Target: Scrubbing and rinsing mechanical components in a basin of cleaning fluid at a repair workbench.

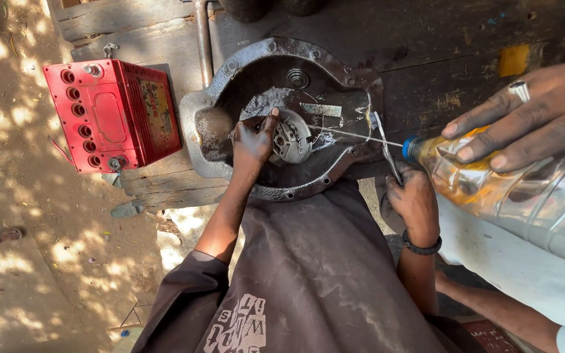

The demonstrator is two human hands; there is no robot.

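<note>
Left hand (253, 140): gripping the round silver metal hub (292, 137), steadying it inside the dark cast-metal housing (354, 85).
Right hand (414, 201): at 4 o'clock, clutching a toothbrush (387, 153) for scrubbing.
Co-worker's hand (531, 114): squeezing a clear plastic bottle (524, 196), rinsing the hub.

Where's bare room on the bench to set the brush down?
Bare planks lie beyond the housing, toward the yellow patch, and behind the red battery. Crowded: the housing's bowl, with the left hand, and its right rim, where the right hand holds the brush beside the bottle.
</note>
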